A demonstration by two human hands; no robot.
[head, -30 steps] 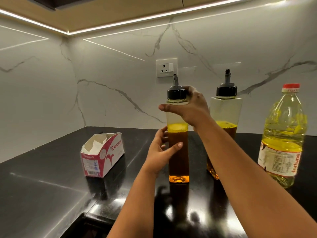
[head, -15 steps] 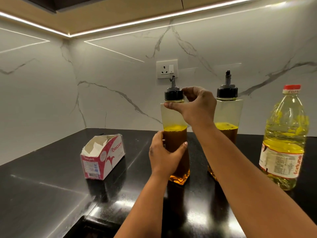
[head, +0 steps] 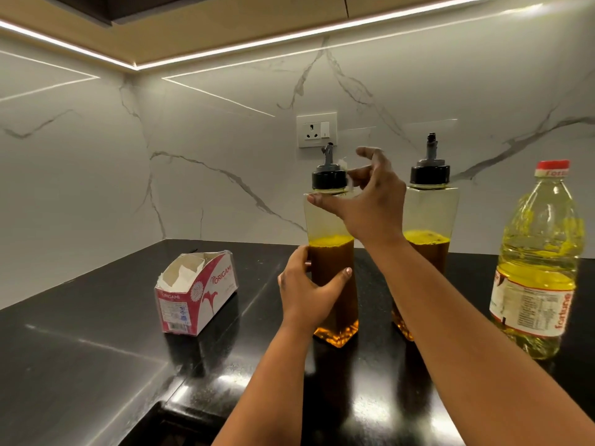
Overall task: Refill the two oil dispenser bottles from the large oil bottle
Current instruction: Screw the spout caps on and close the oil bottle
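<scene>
Two clear square dispenser bottles with black pourer caps stand on the black counter (head: 80,365), each about half full of dark amber oil. My left hand (head: 306,288) grips the left dispenser bottle (head: 323,225) around its middle. My right hand (head: 373,201) hovers at its black cap (head: 328,179) with the fingers spread; the thumb lies across the bottle's shoulder and a fingertip touches the cap's right side. Partly behind my right forearm is the right dispenser bottle (head: 431,210). At the far right, the large oil bottle (head: 541,252), with a red cap and yellow oil, stands untouched.
A torn red-and-white tissue box (head: 196,294) sits on the counter to the left of the bottles. The marble wall behind carries a power socket (head: 316,130). The counter's front edge drops off at the lower left, in the corner.
My right hand has loosened from a closed grip on the left bottle's cap to spread fingers. My left hand has wrapped more firmly round the bottle's body. The bottle turned slightly.
</scene>
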